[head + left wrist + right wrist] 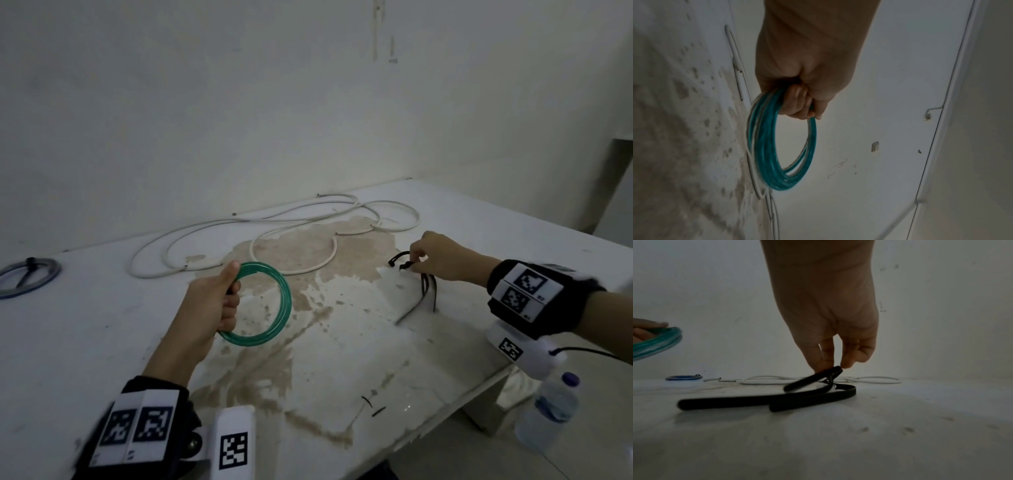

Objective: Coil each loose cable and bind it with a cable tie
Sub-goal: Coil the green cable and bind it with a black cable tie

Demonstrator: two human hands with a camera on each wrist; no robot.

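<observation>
My left hand point(219, 301) grips a coiled green cable point(274, 305) above the stained table top point(325, 342); the left wrist view shows the fingers point(799, 104) curled round the green coil point(766, 146). To the right, my right hand point(428, 253) pinches the head of a black cable tie point(406, 263) lifted from a small pile of black ties point(424, 291). In the right wrist view the fingertips point(828, 363) hold one tie point(813, 379) tilted up while the other ties point(756, 400) lie flat. A loose white cable point(274, 222) sprawls along the back of the table.
A bound blue-grey coil point(30, 277) lies at the far left of the table. A clear water bottle point(551, 411) stands below the table's right front edge. Two short black offcuts point(373, 406) lie near the front edge. A wall rises right behind the table.
</observation>
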